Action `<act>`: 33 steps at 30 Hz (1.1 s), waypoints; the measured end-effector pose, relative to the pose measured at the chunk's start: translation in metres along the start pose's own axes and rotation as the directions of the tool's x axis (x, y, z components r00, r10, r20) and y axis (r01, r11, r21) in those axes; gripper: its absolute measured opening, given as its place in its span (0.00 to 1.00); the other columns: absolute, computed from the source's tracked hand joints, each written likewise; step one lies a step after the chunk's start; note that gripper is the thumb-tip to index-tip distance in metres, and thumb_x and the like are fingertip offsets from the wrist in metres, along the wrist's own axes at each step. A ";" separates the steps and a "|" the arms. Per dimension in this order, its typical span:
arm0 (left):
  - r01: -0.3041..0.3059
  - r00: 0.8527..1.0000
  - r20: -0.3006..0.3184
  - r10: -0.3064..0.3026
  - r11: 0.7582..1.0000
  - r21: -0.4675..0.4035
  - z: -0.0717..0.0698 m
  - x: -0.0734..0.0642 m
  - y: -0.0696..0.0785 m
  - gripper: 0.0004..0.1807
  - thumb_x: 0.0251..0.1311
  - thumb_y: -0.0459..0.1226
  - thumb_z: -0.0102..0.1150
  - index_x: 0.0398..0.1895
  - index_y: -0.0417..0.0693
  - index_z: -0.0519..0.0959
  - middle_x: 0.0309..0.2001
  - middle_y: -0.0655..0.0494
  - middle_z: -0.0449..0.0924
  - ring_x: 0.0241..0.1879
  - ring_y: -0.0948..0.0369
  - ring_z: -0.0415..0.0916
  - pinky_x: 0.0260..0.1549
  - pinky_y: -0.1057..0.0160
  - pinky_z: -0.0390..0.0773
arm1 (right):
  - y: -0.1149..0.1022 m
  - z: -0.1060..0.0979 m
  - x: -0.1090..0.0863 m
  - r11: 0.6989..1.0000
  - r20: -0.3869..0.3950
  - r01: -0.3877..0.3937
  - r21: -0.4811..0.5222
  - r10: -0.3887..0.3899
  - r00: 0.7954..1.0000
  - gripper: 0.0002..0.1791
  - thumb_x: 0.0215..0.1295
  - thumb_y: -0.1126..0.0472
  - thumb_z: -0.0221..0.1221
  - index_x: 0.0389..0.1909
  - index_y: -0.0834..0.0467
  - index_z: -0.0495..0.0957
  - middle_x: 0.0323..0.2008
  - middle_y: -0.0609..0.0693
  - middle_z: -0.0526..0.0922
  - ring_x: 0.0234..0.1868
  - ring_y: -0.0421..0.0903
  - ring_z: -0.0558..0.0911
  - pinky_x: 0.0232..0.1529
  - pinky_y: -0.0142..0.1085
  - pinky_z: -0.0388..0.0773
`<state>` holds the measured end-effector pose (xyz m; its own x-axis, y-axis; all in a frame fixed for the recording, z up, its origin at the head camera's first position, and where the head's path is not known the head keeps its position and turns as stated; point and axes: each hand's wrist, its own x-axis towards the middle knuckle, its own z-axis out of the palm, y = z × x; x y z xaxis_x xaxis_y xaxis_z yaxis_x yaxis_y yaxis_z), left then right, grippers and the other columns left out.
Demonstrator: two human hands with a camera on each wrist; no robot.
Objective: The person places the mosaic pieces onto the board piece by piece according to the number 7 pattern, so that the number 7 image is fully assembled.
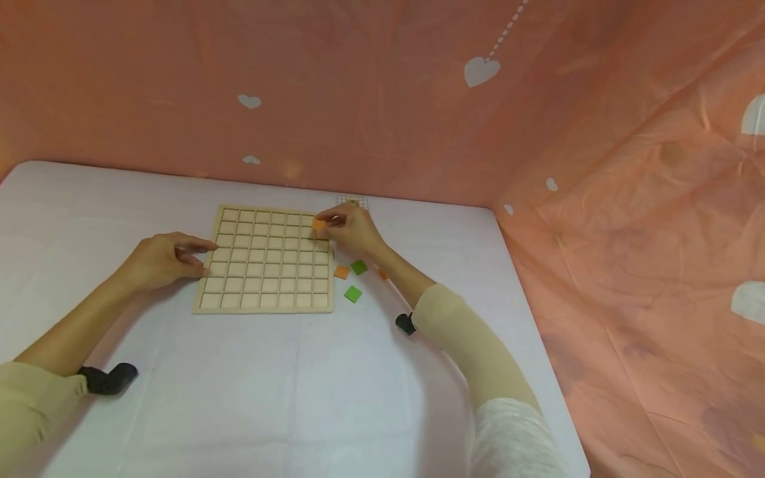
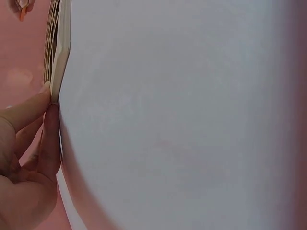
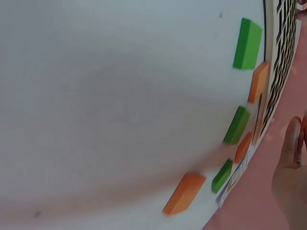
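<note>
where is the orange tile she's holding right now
In the head view the orange tile is pinched in the right hand, over the far right corner of the wooden grid board.

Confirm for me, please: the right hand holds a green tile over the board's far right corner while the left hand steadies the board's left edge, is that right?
Not quite: the tile in the right hand is orange, not green, as the head view shows. The green tiles lie on the table beside the board. The rest holds: the left hand touches the board's left edge.
</note>
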<state>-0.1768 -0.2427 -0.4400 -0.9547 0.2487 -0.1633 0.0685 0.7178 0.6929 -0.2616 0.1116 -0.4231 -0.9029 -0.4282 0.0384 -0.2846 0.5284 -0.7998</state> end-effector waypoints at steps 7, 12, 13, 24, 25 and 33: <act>0.005 1.000 -0.004 -0.005 1.000 -0.004 0.000 -0.001 0.000 0.31 0.54 0.42 0.74 0.61 0.40 0.78 0.48 0.40 0.84 0.40 0.60 0.80 0.51 0.39 0.68 | -0.008 0.016 0.013 0.999 0.023 0.027 -0.017 -0.027 0.999 0.16 0.61 0.61 0.70 0.50 0.58 0.85 0.47 0.48 0.83 0.44 0.41 0.83 0.46 0.27 0.77; 0.008 1.000 0.000 -0.008 1.000 -0.016 0.001 -0.001 -0.002 0.31 0.55 0.41 0.73 0.62 0.39 0.77 0.47 0.40 0.84 0.40 0.58 0.80 0.51 0.37 0.68 | -0.016 0.027 0.022 0.998 0.022 0.056 -0.028 -0.055 0.998 0.16 0.61 0.61 0.70 0.49 0.58 0.85 0.44 0.48 0.83 0.42 0.39 0.82 0.44 0.26 0.77; 0.006 1.000 -0.001 -0.006 1.000 -0.019 0.002 -0.001 -0.002 0.31 0.55 0.41 0.73 0.62 0.39 0.77 0.48 0.40 0.84 0.40 0.58 0.80 0.51 0.38 0.69 | -0.017 0.030 0.023 0.998 0.019 0.059 -0.038 -0.058 0.998 0.15 0.61 0.61 0.69 0.49 0.58 0.85 0.44 0.48 0.83 0.42 0.39 0.82 0.44 0.25 0.77; 0.009 1.000 0.002 -0.009 1.000 -0.028 0.002 -0.003 0.002 0.32 0.55 0.42 0.73 0.62 0.41 0.77 0.49 0.40 0.84 0.40 0.61 0.79 0.51 0.39 0.69 | -0.029 0.054 0.036 0.999 0.016 0.023 -0.043 -0.022 1.000 0.14 0.62 0.61 0.68 0.49 0.55 0.86 0.45 0.45 0.83 0.41 0.35 0.81 0.42 0.23 0.76; 0.010 1.000 0.004 -0.010 1.000 -0.029 0.002 -0.003 0.002 0.32 0.55 0.43 0.73 0.62 0.41 0.77 0.50 0.40 0.83 0.41 0.60 0.80 0.51 0.39 0.69 | -0.030 0.055 0.037 0.999 0.016 0.025 -0.048 -0.024 1.000 0.14 0.62 0.60 0.69 0.49 0.55 0.86 0.45 0.45 0.83 0.41 0.35 0.81 0.42 0.22 0.76; 0.012 1.000 0.002 -0.012 0.999 -0.034 0.004 -0.001 0.003 0.32 0.55 0.43 0.73 0.62 0.41 0.77 0.47 0.41 0.85 0.41 0.56 0.81 0.51 0.38 0.68 | -0.027 0.068 0.044 0.996 0.040 0.015 -0.092 -0.012 0.999 0.15 0.61 0.55 0.69 0.49 0.54 0.87 0.45 0.45 0.83 0.41 0.33 0.80 0.40 0.22 0.75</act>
<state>-0.1740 -0.2382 -0.4404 -0.9549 0.2414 -0.1731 0.0471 0.6983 0.7142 -0.2716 0.0283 -0.4405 -0.8860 -0.4630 0.0239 -0.3267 0.5868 -0.7409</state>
